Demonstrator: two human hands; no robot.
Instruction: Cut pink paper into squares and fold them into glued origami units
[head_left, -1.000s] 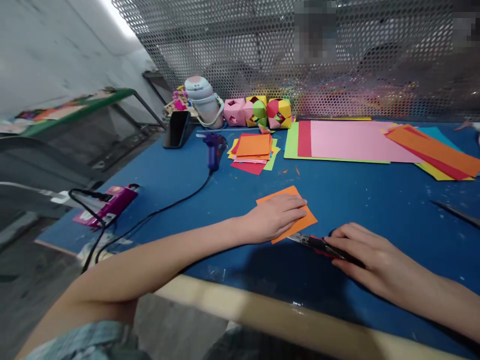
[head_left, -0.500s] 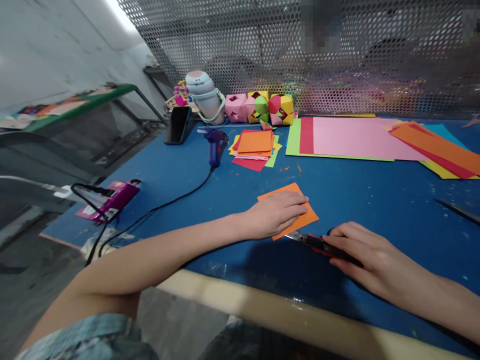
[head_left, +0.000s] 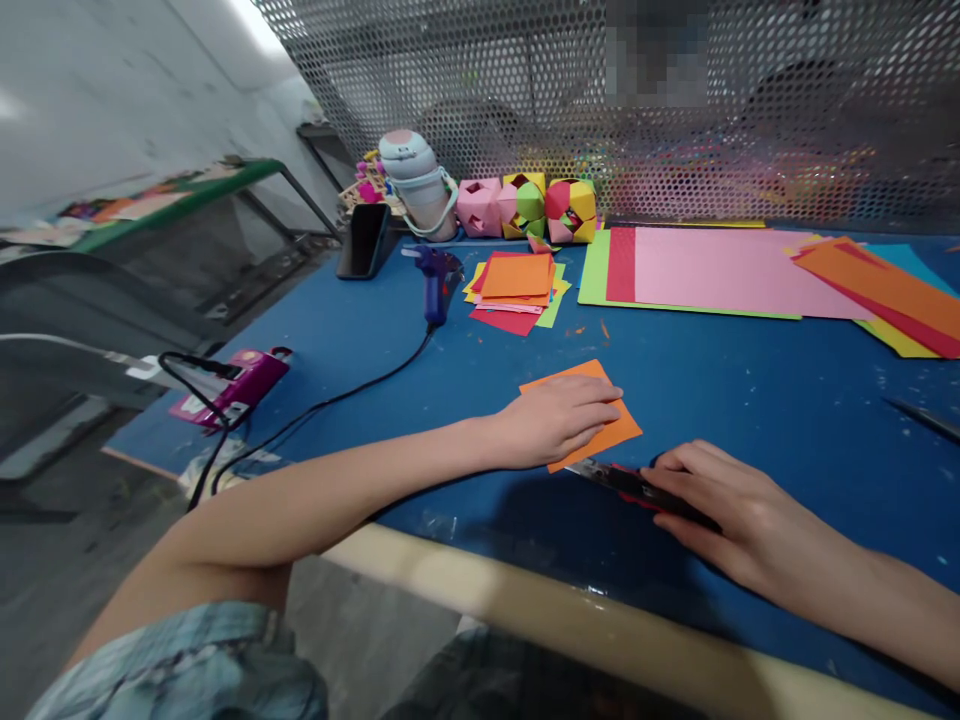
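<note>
My left hand [head_left: 561, 418] lies flat over an orange square of paper [head_left: 624, 428], holding it down on the blue table with the fingers stretched out. In my right hand [head_left: 724, 505] is a black and red utility knife [head_left: 626, 485], gripped with the fingers closed round its body. Its metal blade end points left and sits at the paper's near edge, close beneath my left hand. I cannot tell whether the blade touches the paper.
Behind my hands are a stack of coloured paper squares [head_left: 517, 278], a blue glue gun [head_left: 435, 285] with its cord, and folded paper balls [head_left: 525, 208]. A phone [head_left: 364, 240] and a bottle [head_left: 421, 190] stand back left. Large sheets [head_left: 705, 268] lie back right; a magenta power box [head_left: 244, 385] sits left.
The camera view has shifted slightly, so the table things appear a little higher and further right. The utility knife has edged slightly left relative to the orange paper.
</note>
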